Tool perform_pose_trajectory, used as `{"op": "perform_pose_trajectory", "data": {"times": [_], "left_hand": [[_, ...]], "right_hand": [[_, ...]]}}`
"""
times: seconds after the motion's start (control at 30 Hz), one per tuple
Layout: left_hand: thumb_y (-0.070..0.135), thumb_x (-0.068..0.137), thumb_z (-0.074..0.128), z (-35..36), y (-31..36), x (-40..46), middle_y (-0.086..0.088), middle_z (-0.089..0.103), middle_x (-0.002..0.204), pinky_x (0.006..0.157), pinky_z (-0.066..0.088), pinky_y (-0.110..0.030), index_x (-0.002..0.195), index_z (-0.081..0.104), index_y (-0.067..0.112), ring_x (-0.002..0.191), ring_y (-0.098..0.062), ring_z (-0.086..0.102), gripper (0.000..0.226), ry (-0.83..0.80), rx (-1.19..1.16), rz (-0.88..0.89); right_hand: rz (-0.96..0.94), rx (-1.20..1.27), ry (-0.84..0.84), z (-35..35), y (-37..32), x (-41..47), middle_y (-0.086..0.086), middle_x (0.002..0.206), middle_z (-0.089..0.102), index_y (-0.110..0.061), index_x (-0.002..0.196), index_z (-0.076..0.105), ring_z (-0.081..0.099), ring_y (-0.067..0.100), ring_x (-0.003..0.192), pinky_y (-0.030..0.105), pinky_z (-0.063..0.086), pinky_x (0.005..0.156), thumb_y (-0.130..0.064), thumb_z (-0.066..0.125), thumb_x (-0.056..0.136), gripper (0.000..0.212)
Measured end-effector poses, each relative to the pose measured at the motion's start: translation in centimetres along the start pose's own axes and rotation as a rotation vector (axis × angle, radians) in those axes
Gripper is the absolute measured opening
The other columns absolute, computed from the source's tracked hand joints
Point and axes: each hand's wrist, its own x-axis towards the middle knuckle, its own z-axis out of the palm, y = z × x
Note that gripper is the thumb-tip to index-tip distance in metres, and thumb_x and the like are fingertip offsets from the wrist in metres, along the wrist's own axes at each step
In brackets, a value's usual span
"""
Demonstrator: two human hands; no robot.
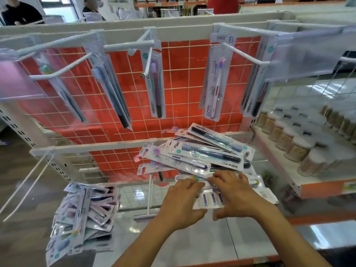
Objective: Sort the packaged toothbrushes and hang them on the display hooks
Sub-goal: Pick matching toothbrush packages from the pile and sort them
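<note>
1. Both hands reached over the tabletop (pixel 173 245): the left hand (pixel 181 204) and right hand (pixel 234 197) lay with fingers spread and thumbs out, pressing a flat pack of toothbrushes (pixel 212 199).
2. Beyond the fingertips lay a loose heap of packs (pixel 202 153); a second pile (pixel 84 214) sat well to the left.
3. Farther back, single packs hung on white hooks (pixel 148 60) against a red grid panel (pixel 183 89).
4. Jars (pixel 300 149) stood on the shelf at right.

One cam only, head-worn, wide-angle w/ bent edges. Looks fwd and down over both forearms at a wire grid rack (pixel 179 78) w/ hooks, seen close up. Hands sit low centre of view, near the lens. Shelf (pixel 285 166) runs along the right edge; shop aisle behind, up top.
</note>
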Motion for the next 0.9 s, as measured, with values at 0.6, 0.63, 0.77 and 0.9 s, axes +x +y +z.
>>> {"op": "perform_pose_trajectory", "data": {"times": [0.6,0.63,0.77,0.9], "left_hand": [[0.057,0.088,0.054,-1.4,-0.3,0.1,0.009,0.061,0.124,0.085,0.041,-0.017,0.127,0.056,0.03,0.104,-0.006,0.053,0.048,0.002,-0.181,-0.096],[0.057,0.088,0.054,-1.4,-0.3,0.1,0.009,0.062,0.124,0.083,0.039,-0.016,0.128,0.056,0.03,0.103,-0.005,0.053,0.048,0.002,-0.19,-0.098],[0.056,0.087,0.056,-1.4,-0.4,0.0,0.01,0.063,0.122,0.082,0.036,-0.014,0.127,0.057,0.03,0.098,-0.001,0.05,0.047,0.01,-0.222,-0.1],[0.058,0.085,0.057,-1.2,-0.7,-0.1,0.011,0.063,0.119,0.082,0.039,-0.015,0.126,0.057,0.032,0.092,0.001,0.047,0.049,0.009,-0.249,-0.109]], "right_hand": [[-0.016,0.034,0.049,-0.6,0.0,0.4,-0.01,0.129,0.042,-0.034,0.127,0.044,0.035,0.013,0.119,0.034,0.031,0.096,-0.057,0.061,0.079,0.056],[-0.012,0.036,0.054,-0.6,0.0,0.4,-0.01,0.128,0.043,-0.034,0.125,0.046,0.036,0.014,0.118,0.034,0.032,0.096,-0.055,0.061,0.08,0.052],[-0.004,0.001,0.073,-0.5,-0.3,0.5,-0.007,0.126,0.044,-0.033,0.125,0.046,0.037,0.015,0.119,0.035,0.033,0.097,-0.049,0.058,0.085,0.045],[-0.008,-0.034,0.077,-0.3,-0.4,0.5,-0.006,0.126,0.043,-0.032,0.125,0.046,0.036,0.016,0.119,0.036,0.033,0.097,-0.042,0.059,0.085,0.043]]}}
